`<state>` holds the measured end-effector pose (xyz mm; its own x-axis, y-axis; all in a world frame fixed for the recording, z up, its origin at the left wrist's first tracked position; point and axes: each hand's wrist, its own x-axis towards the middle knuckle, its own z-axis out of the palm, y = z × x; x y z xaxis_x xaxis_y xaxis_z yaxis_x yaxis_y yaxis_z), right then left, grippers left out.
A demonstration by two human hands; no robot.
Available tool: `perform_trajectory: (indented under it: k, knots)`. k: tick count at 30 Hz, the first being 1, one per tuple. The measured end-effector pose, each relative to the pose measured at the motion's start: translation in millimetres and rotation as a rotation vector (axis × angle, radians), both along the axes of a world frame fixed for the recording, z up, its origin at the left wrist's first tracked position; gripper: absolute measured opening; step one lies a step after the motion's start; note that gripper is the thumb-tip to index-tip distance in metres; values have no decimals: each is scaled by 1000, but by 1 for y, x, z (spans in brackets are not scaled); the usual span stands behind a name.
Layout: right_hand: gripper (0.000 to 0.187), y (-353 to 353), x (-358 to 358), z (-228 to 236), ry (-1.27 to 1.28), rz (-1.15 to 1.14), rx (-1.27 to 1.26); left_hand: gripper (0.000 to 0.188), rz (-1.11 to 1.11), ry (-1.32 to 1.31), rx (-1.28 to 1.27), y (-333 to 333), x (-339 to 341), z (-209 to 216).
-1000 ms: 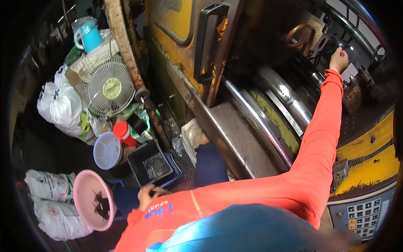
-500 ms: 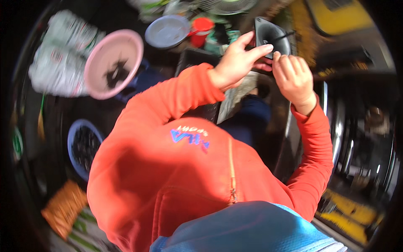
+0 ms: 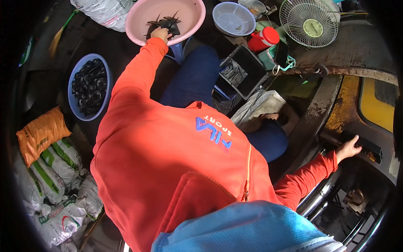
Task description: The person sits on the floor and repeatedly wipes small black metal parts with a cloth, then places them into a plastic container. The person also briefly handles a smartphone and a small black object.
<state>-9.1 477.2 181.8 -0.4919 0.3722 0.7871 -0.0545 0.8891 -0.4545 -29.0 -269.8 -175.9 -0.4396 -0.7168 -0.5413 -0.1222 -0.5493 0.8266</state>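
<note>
Over the pink basin (image 3: 200,26), my left hand (image 3: 161,33) is closed on a black plastic part (image 3: 171,26) with a square plate and thin prongs. Its fingertips are partly hidden. More dark pieces of this sort lie in the basin around it. Far to the right, my right hand (image 3: 347,149) is at the machine's sliding door (image 3: 342,110), its thumb raised and its fingers hooked at the dark handle recess (image 3: 369,150). Metal rods (image 3: 321,195) of the machine run below that wrist.
Black parts fill a blue basin (image 3: 107,86) at the left. Sacks (image 3: 58,164) and an orange bag (image 3: 42,134) are stacked nearer. Beyond my knees are a black crate (image 3: 254,82), a pale blue basin (image 3: 233,19), a red jug (image 3: 263,38) and a fan (image 3: 308,23).
Both hands were together at a black horn-shaped part on a square plate. My left hand has moved left to the pink basin, my right hand to the machine door. The view has shifted.
</note>
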Motion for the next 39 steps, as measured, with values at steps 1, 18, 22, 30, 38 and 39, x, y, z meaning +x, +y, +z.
perform_trajectory:
  k: [1, 18, 22, 30, 38, 39]
  knots:
    - [41, 4, -6, -7, -26, 219, -203, 28, -4, -23, 7, -8, -10, -16]
    - [10, -32, 0, -31, 228, 338, -494, 43, -1222, 246, -1066, 150, -3, 36]
    - [18, -51, 28, -33, 234, 193, -476, 51, -1503, -317, -1491, 173, 30, 67]
    - [48, -101, 108, -36, 498, -176, -260, 56, -1626, -707, -1877, 192, 39, 66]
    - [69, -144, 190, 27, 680, -693, 767, 43, -1882, -506, -2068, 207, 40, 50]
    - [70, -144, 204, 35, 663, -703, 733, 42, -1846, -469, -2079, 206, 42, 49]
